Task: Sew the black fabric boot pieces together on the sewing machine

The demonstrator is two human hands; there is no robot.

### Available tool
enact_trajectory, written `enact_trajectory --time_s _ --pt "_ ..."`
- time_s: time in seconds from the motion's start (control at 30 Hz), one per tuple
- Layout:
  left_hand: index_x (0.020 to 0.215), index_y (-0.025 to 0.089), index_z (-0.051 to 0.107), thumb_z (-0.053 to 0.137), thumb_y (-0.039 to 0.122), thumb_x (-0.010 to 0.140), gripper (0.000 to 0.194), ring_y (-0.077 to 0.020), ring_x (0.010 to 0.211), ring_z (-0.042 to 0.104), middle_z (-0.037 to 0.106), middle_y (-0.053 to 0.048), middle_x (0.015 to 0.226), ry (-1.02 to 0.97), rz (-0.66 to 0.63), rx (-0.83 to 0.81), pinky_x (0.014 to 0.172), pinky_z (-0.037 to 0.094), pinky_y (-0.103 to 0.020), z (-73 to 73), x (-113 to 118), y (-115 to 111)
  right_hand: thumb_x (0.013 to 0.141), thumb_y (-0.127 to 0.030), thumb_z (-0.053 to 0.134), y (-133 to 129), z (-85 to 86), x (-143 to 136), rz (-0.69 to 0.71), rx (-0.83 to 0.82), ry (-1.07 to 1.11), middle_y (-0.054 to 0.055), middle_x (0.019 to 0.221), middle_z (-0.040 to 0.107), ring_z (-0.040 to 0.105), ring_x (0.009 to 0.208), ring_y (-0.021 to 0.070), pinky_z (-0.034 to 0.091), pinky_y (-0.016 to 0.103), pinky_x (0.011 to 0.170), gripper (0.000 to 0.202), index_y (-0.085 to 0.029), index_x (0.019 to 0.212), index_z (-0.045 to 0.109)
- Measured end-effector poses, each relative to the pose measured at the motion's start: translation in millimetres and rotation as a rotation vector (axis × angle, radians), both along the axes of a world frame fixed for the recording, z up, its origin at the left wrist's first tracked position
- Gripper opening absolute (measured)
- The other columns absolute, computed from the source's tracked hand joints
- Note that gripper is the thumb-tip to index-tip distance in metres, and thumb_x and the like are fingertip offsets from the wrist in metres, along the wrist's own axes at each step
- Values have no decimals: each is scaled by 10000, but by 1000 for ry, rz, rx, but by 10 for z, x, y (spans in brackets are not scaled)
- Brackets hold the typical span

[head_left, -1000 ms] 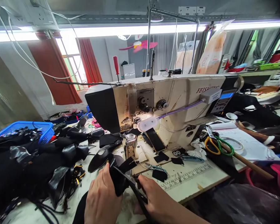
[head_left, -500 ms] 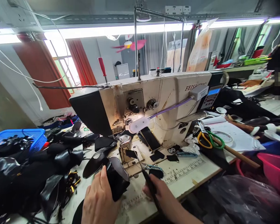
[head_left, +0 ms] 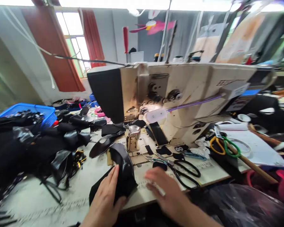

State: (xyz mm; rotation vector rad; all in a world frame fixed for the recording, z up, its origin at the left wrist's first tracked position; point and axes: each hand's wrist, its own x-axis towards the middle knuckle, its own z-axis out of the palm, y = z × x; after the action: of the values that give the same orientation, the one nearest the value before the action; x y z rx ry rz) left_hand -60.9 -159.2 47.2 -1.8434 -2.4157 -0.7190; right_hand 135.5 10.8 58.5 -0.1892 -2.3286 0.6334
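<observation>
My left hand grips a curved black piece of shiny leather-like material, perhaps a boot upper, with the thumb low on it and the fingers along its left side. To its right, my right hand is in the air over the table edge, a little blurred, its fingers stretched towards the piece and holding nothing. Black-handled scissors lie on the table just beyond my right hand. Behind the piece stands the sewing machine, with its metal post near the piece's upper end.
Heaped black pieces cover the left side, below a blue basket. Small black scraps lie by the post. Scissors with yellow and green handles and a wooden stick are on the right. A clear plastic bag sits below the edge.
My right hand has let go of the black-handled scissors, which now lie on the table. My left hand still has the black piece, now turned more upright. The camera view has shifted.
</observation>
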Motion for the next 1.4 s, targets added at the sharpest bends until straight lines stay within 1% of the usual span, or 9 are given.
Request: enact_trajectory --time_s 0.07,0.2,0.37,0.5,0.73,0.87,1.0,1.2,1.4 --pt "1389 213 399 429 313 897 503 -259 1307 483 520 -115 1416 -270 201 142 1054 429 -427 79 -101 -252 883 -122 542 -464 28 -350 371 -42 24 102 1116 627 601 991 194 539 300 859 344 -204 1217 535" --pt "929 176 640 486 565 849 426 -282 810 680 710 -72 846 -599 712 300 757 562 -438 -53 -68 -826 894 -51 432 -892 -89 -751 423 -101 17 123 1102 615 578 954 216 548 368 826 372 -188 1219 552" --pt "1032 205 672 739 383 674 405 -301 1082 620 671 -100 1126 -640 483 304 945 503 -450 -369 169 -901 902 -34 368 -862 -216 -866 461 -241 -24 111 1056 596 586 953 201 548 341 822 374 -192 1191 544" --pt "911 194 645 548 313 850 165 -243 1001 638 686 -93 1039 -738 388 356 898 517 -388 -258 160 -549 904 -42 392 -827 -145 -850 424 -315 11 82 1030 569 589 928 174 536 296 807 333 -211 1151 538" --pt "1317 166 496 518 257 803 522 -253 1300 492 554 -127 1381 -938 116 380 1107 386 -400 -259 211 -374 863 -59 504 -574 139 -830 240 -106 122 72 1007 553 584 888 179 544 289 748 416 -235 1237 545" --pt "939 172 665 537 496 804 373 -267 951 647 708 -100 970 -1116 285 469 843 529 -377 -52 227 -239 916 -103 481 -652 146 -886 246 -216 175 54 877 589 587 768 155 514 266 657 278 -214 1127 625" --pt "581 188 490 599 672 719 515 -141 556 470 478 30 540 -1268 616 567 553 427 -281 161 233 -46 922 -145 497 -888 84 -972 261 -382 164 62 835 584 581 721 146 492 249 628 209 -174 1015 682" --pt "511 208 408 620 794 574 627 -94 500 299 331 82 478 -1093 780 681 474 259 -245 149 184 -59 899 -230 608 -836 108 -1136 124 -359 216 26 729 527 521 636 123 405 225 549 122 -162 870 705" --pt "828 163 620 592 708 705 559 -211 785 590 650 -27 761 -1027 747 748 709 440 -302 197 280 -146 885 -217 540 -965 170 -1273 66 -467 130 9 701 529 491 598 114 342 227 524 155 -171 740 564"
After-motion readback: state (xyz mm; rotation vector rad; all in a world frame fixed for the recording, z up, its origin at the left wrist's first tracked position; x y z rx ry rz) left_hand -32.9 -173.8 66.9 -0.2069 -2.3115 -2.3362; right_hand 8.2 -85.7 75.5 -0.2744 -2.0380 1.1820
